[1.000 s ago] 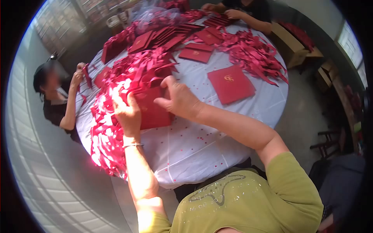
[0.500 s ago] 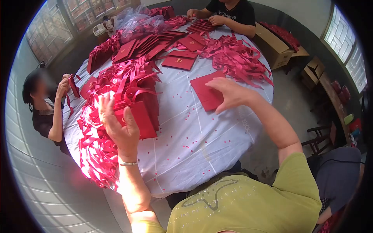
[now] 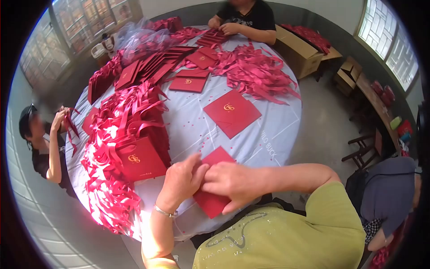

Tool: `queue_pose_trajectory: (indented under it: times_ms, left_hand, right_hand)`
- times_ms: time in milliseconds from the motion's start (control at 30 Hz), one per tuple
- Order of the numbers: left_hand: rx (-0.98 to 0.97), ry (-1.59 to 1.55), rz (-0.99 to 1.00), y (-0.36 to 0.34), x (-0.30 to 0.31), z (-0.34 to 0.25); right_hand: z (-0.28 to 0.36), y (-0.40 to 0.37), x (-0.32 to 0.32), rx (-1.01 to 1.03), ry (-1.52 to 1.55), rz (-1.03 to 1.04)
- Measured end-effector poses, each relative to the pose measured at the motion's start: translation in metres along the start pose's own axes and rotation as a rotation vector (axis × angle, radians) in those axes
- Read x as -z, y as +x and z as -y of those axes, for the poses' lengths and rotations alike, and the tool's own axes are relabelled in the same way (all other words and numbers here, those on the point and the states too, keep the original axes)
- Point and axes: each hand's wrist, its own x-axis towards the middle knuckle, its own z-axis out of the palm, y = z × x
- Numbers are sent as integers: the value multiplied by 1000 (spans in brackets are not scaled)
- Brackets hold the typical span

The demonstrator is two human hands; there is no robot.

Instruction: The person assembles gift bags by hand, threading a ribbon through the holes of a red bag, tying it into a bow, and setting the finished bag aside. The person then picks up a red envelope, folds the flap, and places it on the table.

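Observation:
Near the front edge of the white-covered table, a red card or flat bag (image 3: 218,155) lies under my two hands. My left hand (image 3: 182,178), with a bracelet at the wrist, is at its left edge, fingers bent towards my right hand. My right hand (image 3: 229,179) lies across the middle of the red piece, its fingertips meeting the left ones. What the fingertips pinch is too small to make out. Beyond them lies another red bag (image 3: 232,113) with a gold emblem. To the left, a red bag (image 3: 141,159) leans on a ribboned heap.
Red ribbons (image 3: 257,71) are piled at the back right of the round table (image 3: 188,139). Stacked red bags (image 3: 154,65) and clear plastic (image 3: 143,38) lie at the back left. Co-workers sit at the left and far side; another person is at the right. Cardboard boxes (image 3: 298,51) stand beyond.
Both hands have come together at the front edge over a red piece. The bag that was under my right hand now lies uncovered, its emblem showing. The view has shifted slightly.

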Motion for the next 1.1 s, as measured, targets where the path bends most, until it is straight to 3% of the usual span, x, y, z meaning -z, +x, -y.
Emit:
queue_pose_trajectory:
  times_ms: [167, 233, 367, 400, 433, 500, 600, 667, 700, 833, 933, 1033, 1100]
  left_hand:
    - [-47, 134, -76, -3, -9, -2]
    - [-87, 150, -170, -2, -13, -1]
    - [-47, 146, -114, -3, -16, 4]
    - [-50, 157, -98, -3, -16, 5]
    - [-55, 169, -83, -2, -16, 6]
    - [-66, 187, -90, -1, -17, 6]
    - [-87, 197, -83, -2, -18, 8]
    - [-96, 192, -73, -2, -16, 10]
    - [-101, 187, -76, -2, -16, 9]
    - [-135, 210, -80, -2, -13, 7]
    - [-155, 185, -77, -2, -12, 9]
    - [-159, 164, -64, -3, -11, 11]
    - [-160, 168, -58, -2, -10, 12]
  right_hand:
    - [-1, -4, -20, -51, -61, -18]
    - [-8, -6, -9, 16, 62, -117]
    - [-63, -20, 38, -233, 17, -519]
    - [-92, -25, 55, -221, -231, -579]
    - [-112, -28, 68, -488, -178, -647]
    - [-178, -42, 83, -646, -427, -628]
    - [-217, -35, 102, -738, -611, -534]
    - [-228, -29, 106, -1035, -818, -263]
    - [-231, -28, 107, -1096, -771, -229]
    - [-246, -30, 101, -1147, -798, -175]
    - [-255, -36, 98, -1131, -913, -263]
    - [-251, -39, 103, -1164, -676, -323]
    - [-252, -42, 107, -978, -471, -643]
